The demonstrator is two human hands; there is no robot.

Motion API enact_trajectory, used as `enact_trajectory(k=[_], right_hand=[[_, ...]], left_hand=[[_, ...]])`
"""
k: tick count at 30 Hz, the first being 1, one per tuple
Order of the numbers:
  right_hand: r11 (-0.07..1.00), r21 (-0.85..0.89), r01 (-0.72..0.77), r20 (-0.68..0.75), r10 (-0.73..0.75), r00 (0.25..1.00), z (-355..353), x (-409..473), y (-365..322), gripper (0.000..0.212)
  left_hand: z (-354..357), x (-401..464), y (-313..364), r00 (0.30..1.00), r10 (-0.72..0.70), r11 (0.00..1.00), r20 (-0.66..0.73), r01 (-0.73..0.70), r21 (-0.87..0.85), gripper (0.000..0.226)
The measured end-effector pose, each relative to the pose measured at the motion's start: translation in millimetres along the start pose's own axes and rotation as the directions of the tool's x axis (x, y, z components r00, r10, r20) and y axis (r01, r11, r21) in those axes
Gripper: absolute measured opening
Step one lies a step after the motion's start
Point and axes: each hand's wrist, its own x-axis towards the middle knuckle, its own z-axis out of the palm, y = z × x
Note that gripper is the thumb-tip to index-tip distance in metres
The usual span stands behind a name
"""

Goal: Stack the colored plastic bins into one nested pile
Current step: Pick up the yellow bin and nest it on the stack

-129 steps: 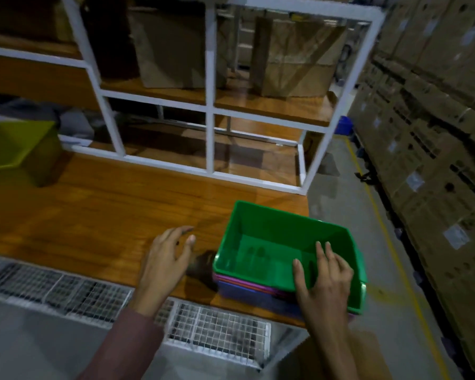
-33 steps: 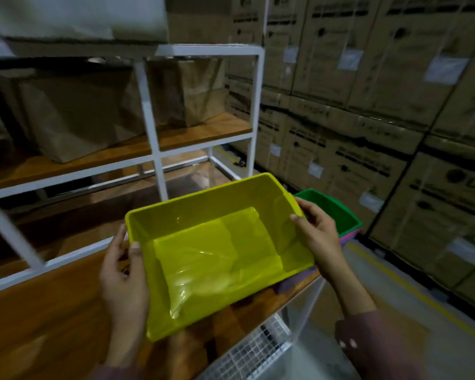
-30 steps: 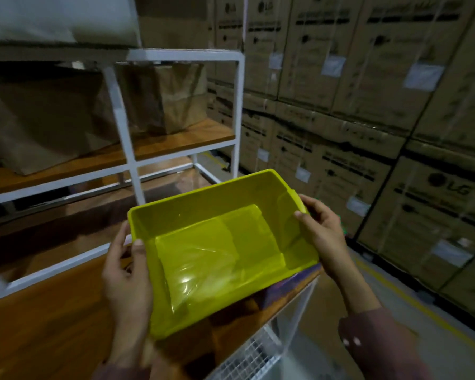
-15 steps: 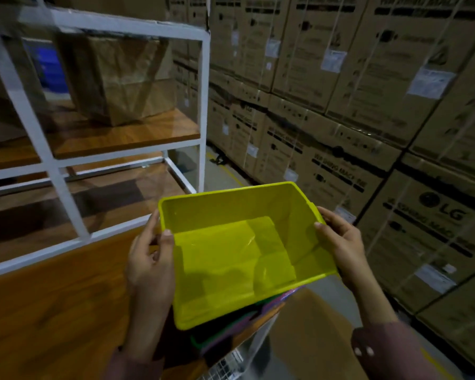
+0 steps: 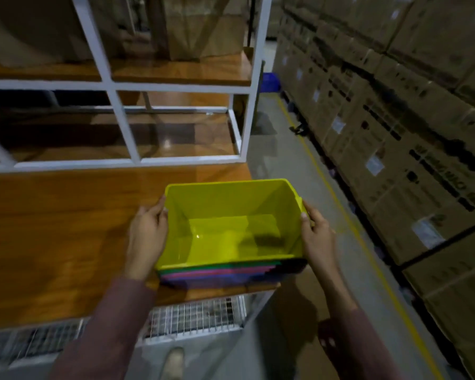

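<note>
A yellow-green plastic bin [image 5: 231,218] sits nested on top of a pile of bins at the right front corner of the wooden table [image 5: 66,229]. Below its front rim show the edges of the green, pink and blue bins [image 5: 220,274]. My left hand [image 5: 147,237] grips the yellow bin's left wall, thumb over the rim. My right hand [image 5: 317,237] holds its right wall the same way. The bin is empty inside.
A white metal shelf frame [image 5: 121,127] with wooden boards stands behind the table. Stacked cardboard cartons [image 5: 395,127] line the right side of a grey aisle with a yellow floor line [image 5: 340,204]. A wire mesh panel [image 5: 192,316] hangs under the table's front edge.
I carried the yellow bin from the left over to the green-topped pile and lowered it in. It was tilted and held in the air; now it sits level in the pile.
</note>
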Motion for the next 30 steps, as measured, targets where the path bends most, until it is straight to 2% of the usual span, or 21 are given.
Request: enact_trajectory(k=[3,6,8,12,15,17,21,26,30], right_hand=[[0.982,0.186,-0.032,0.097,0.014,0.995,11,18,1,0.045],[0.967,0.221,-0.127,0.195,0.084,0.977,26,47,-6,0.05],[0.964,0.2,-0.174,0.234,0.126,0.964,38,75,-8,0.055],[0.934,0.268,-0.235,0.337,0.137,0.931,62,130,-1,0.071],[0.887,0.299,-0.352,0.379,0.228,0.897,59,129,-10,0.081],[0.856,0.332,-0.396,0.402,0.251,0.881,46,107,-26,0.074],[0.785,0.425,-0.451,0.469,0.235,0.852,36,92,-14,0.055],[0.738,0.477,-0.477,0.449,0.263,0.854,33,80,15,0.071],[0.737,0.48,-0.476,0.434,0.272,0.859,25,59,25,0.061]], left_hand=[[2,7,3,0.996,-0.089,0.996,-0.004,0.089,-0.018,0.044],[6,35,9,0.989,-0.147,0.977,0.02,0.148,-0.151,0.05],[13,66,-3,0.988,-0.152,0.965,0.029,0.155,-0.213,0.06],[21,102,-12,0.989,-0.135,0.948,0.066,0.148,-0.282,0.048],[21,105,-5,0.994,-0.091,0.92,0.068,0.11,-0.377,0.048],[22,104,-8,0.993,-0.091,0.903,0.076,0.114,-0.414,0.046],[22,86,-6,0.993,-0.104,0.913,0.054,0.116,-0.392,0.046],[26,62,-10,0.994,-0.109,0.902,0.027,0.11,-0.417,0.046],[29,37,-19,0.996,-0.085,0.895,0.029,0.089,-0.438,0.046]])
